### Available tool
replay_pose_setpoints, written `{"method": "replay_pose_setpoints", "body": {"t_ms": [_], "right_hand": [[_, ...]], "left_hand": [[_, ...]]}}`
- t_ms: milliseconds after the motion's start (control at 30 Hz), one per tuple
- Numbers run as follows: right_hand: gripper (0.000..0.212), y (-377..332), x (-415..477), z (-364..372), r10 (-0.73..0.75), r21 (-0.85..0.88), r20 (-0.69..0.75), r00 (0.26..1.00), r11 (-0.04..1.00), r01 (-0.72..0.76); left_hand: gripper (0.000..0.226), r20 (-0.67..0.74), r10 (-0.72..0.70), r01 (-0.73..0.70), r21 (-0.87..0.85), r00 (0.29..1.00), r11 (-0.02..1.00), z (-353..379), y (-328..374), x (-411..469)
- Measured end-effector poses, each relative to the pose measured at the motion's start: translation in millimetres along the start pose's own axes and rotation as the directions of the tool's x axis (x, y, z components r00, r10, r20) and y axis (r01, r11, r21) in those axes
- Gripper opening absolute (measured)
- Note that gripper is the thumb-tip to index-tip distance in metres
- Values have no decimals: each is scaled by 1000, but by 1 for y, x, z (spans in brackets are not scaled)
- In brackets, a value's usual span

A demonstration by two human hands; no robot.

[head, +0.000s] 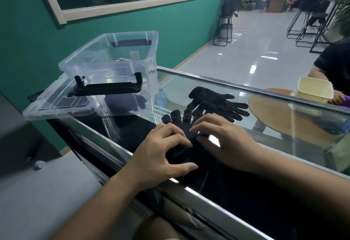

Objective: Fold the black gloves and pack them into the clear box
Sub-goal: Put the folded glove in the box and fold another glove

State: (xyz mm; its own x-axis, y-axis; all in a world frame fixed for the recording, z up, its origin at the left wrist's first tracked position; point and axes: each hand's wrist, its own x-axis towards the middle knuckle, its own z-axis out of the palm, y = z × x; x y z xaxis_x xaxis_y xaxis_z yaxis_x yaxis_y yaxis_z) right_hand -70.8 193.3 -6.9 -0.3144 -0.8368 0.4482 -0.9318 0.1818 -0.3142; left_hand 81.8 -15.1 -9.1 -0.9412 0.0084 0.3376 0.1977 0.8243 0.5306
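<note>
A black glove [180, 122] lies flat on the glass counter [284, 145], its fingers pointing away from me. My left hand [162, 150] and my right hand [225, 141] press down on its palm and cuff, fingers curled on the fabric; most of the glove is hidden beneath them. A second black glove [217, 101] lies just beyond, fingers spread toward the right. The clear box [121, 57] with black handles stands at the left on its clear lid [56, 105]. A dark bundle [123, 103] shows through its front wall.
A green wall runs behind the box. A person in black sits at the right by a cream container [314, 88]. A water bottle [162, 98] and a round wooden table [295, 114] show through the glass. The counter's metal edge [189, 188] runs along the front.
</note>
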Motion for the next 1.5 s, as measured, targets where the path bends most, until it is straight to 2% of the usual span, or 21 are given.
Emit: {"method": "replay_pose_setpoints", "body": {"t_ms": [100,300,433,533,633,733,867,1000,1167,1367,1500], "right_hand": [[13,-10,-2,0,-38,50,37,999,998,37],[15,-14,-2,0,-33,155,146,989,988,10],[36,-16,-2,-1,-41,131,207,977,991,14],[37,-15,-1,6,-56,86,171,984,995,41],[26,-10,0,12,-31,70,119,992,997,22],[14,-6,-1,13,4,87,81,997,996,-11],[36,-4,2,14,54,142,66,996,988,-62],[36,-4,4,14,103,169,5,995,980,-102],[39,-2,6,17,271,144,36,962,951,-273],[23,-1,6,17,288,148,8,958,947,-286],[15,-1,5,16,196,145,-54,979,972,-186]], "left_hand": [[39,22,13,-13,-4,1000,1000,0,0,-1],[27,-7,49,-49,47,999,998,4,0,-1],[22,-60,61,-59,40,996,997,6,-1,-1],[17,-139,50,-46,33,989,998,9,-2,-1],[14,-169,21,-22,-8,985,1000,8,0,-2],[21,-167,-45,34,-70,985,997,6,1,-2],[23,-184,-139,108,-169,973,980,5,1,-3],[17,-231,-207,150,-244,951,958,6,-2,-1],[5,-278,-183,132,-193,943,972,7,-4,4],[7,-296,-164,140,-101,941,985,10,-6,5],[16,-294,-124,94,-112,948,989,10,-3,3]]}}
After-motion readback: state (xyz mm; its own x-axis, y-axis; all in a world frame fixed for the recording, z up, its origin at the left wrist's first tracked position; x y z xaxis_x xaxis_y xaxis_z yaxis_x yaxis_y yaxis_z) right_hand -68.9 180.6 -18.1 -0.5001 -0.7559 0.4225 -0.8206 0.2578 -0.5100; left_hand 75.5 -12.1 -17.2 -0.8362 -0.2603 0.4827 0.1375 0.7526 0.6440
